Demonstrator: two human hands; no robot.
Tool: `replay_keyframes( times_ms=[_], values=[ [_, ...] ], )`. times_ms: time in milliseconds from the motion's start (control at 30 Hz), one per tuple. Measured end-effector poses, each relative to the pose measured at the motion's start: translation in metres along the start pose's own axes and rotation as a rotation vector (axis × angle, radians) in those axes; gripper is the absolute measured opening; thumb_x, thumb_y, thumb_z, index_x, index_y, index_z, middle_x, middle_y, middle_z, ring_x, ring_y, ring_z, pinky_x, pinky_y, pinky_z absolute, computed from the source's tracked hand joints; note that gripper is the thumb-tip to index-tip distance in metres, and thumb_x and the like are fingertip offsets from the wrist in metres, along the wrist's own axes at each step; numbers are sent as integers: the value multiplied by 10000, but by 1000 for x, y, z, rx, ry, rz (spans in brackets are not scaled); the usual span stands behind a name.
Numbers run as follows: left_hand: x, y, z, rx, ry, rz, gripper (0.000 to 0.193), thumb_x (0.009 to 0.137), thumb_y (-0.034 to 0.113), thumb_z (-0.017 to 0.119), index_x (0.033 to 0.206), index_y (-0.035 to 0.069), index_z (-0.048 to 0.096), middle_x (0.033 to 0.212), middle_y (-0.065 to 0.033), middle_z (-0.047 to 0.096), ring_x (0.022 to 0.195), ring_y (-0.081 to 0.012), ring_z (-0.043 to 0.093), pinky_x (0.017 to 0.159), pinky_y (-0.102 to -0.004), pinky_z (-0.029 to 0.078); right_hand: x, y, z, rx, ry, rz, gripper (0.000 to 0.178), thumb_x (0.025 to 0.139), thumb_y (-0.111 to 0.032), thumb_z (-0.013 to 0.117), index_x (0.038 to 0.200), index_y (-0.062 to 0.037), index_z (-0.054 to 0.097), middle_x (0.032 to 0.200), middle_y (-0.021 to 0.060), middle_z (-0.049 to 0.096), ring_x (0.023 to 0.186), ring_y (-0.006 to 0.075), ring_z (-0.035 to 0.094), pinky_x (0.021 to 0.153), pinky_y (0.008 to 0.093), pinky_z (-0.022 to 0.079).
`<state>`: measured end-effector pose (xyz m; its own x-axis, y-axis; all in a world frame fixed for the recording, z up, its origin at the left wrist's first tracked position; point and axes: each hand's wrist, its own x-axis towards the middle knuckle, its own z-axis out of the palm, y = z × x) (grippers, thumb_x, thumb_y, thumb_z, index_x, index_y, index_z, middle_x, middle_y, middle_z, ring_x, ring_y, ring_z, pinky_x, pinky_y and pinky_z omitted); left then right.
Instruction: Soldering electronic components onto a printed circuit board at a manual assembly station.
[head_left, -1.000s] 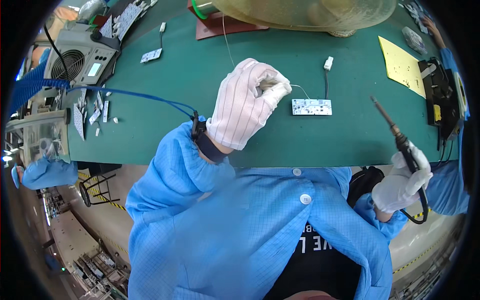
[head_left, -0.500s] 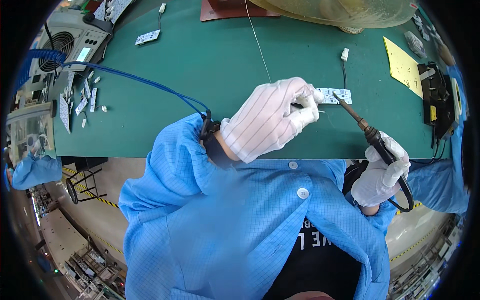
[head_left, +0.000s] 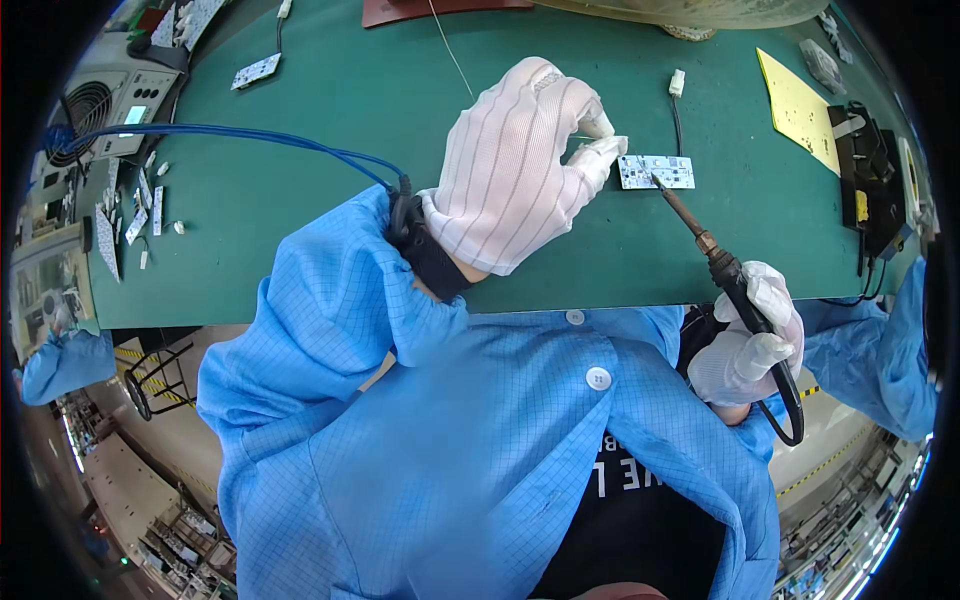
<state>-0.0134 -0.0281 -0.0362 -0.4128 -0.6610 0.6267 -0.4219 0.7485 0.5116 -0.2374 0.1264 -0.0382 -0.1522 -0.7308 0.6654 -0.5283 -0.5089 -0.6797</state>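
Head view: your gloved left hand [head_left: 510,170] pinches thin solder wire [head_left: 452,52] just beside the small white circuit board [head_left: 656,171] on the green mat [head_left: 300,210]; your right hand [head_left: 748,340] is clamped on the soldering iron [head_left: 700,235], tip touching the board. Steady both wrists and feed sparingly.

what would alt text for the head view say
A gloved right hand touches a soldering iron tip to a small white circuit board on a green mat, while the gloved left hand pinches thin solder wire beside it.
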Motion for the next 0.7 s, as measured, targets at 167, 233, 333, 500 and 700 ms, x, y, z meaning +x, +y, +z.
replay_keyframes(
  times_ms=[167, 233, 333, 500, 700],
  values=[
    [-2, 2, -3, -1, -4, -19, 225, 742, 105, 806, 855, 61, 616, 808, -73, 598, 713, -245, 595, 569, -339, 499, 1, 1, 1, -22, -26, -27, 527, 1042, -450, 450, 1034, 36, 654, 598, 88, 608, 629, 225, 592, 763, 461, 515],
    [-2, 3, -3, 1, -35, -31, 219, 745, 104, 801, 853, 61, 616, 804, -73, 597, 713, -245, 594, 572, -339, 499, 2, 0, 1, -37, -28, -35, 524, 1042, -447, 452, 1039, 36, 654, 602, 88, 611, 631, 226, 594, 763, 460, 515],
    [-3, 3, -3, -26, -52, -32, 213, 744, 102, 798, 846, 60, 616, 802, -73, 599, 712, -246, 592, 573, -338, 498, 3, -3, 1, -54, -60, -15, 523, 1039, -451, 458, 1044, 34, 654, 602, 87, 614, 632, 229, 595, 769, 461, 516],
    [-3, 5, -3, -44, -49, -40, 214, 735, 108, 802, 829, 59, 615, 803, -72, 606, 721, -250, 588, 588, -349, 492, 3, -3, 1, -86, -64, -34, 527, 1039, -458, 454, 1047, 29, 655, 605, 86, 618, 645, 238, 609, 787, 472, 522],
    [-3, 4, -2, -22, -38, -17, 220, 738, 130, 806, 830, 59, 619, 803, -63, 609, 733, -250, 589, 606, -361, 488, 4, -2, -2, -78, -106, -35, 529, 1043, -455, 444, 1043, 30, 655, 606, 86, 617, 650, 238, 619, 810, 486, 527]
  ],
)
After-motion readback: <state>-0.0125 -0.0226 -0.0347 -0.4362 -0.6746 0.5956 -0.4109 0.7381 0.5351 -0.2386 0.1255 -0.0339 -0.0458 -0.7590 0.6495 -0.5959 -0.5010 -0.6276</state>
